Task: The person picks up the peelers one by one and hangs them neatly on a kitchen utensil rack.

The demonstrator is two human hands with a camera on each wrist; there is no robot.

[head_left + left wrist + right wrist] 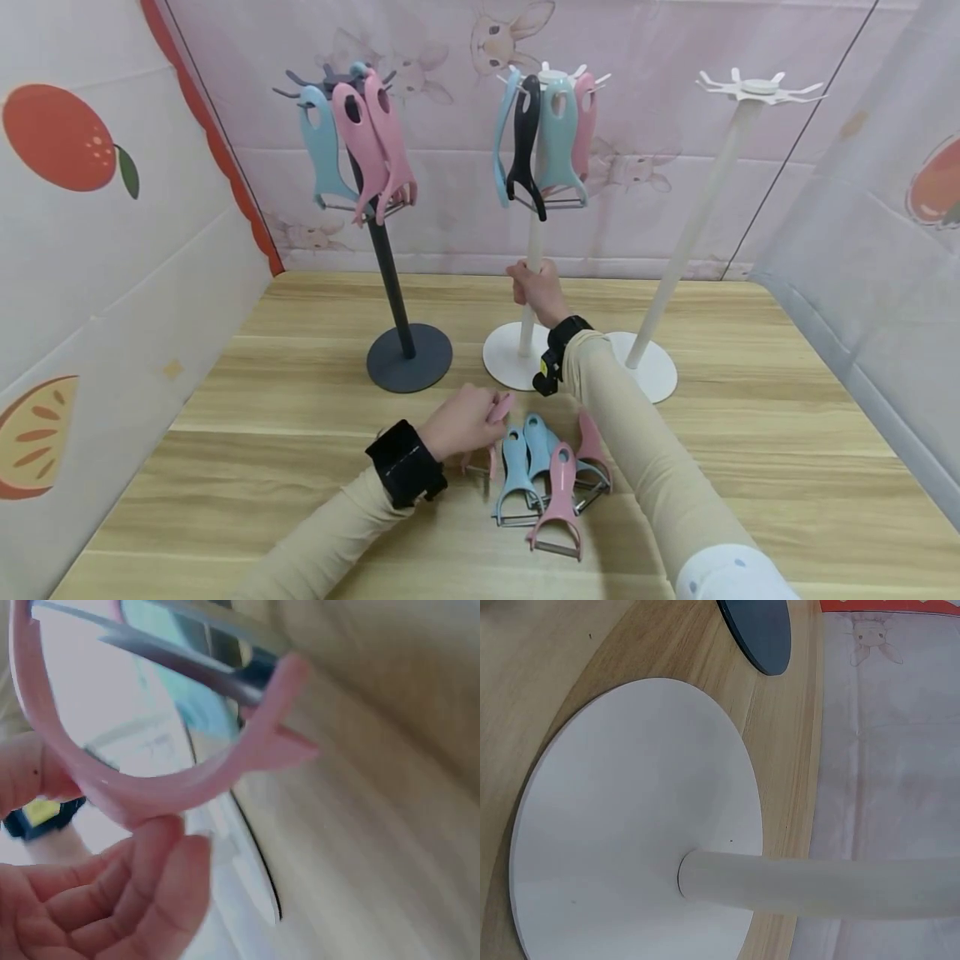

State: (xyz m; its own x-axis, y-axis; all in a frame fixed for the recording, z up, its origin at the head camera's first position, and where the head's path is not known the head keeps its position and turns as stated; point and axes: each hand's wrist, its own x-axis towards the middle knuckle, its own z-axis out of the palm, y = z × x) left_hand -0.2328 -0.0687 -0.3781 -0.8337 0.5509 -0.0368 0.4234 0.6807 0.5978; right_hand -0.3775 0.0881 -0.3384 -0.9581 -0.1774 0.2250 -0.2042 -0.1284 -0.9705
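Pink peeler [161, 789]: in the left hand [463, 422], just beside the loose peelers [516, 462] on the tabletop [270, 392].
Left fingers: pinching the peeler near the base of its fork; the handle [501, 407] pokes out above.
Right hand [543, 293]: fingers wrapped round the pole of the middle white stand [535, 242].
Feel: probably light and stiff, its smooth plastic perhaps slightly slippery.
Metal blade [166, 657]: likely sharp, so best kept clear of skin.
Best hold: the handle, well back from the blade.
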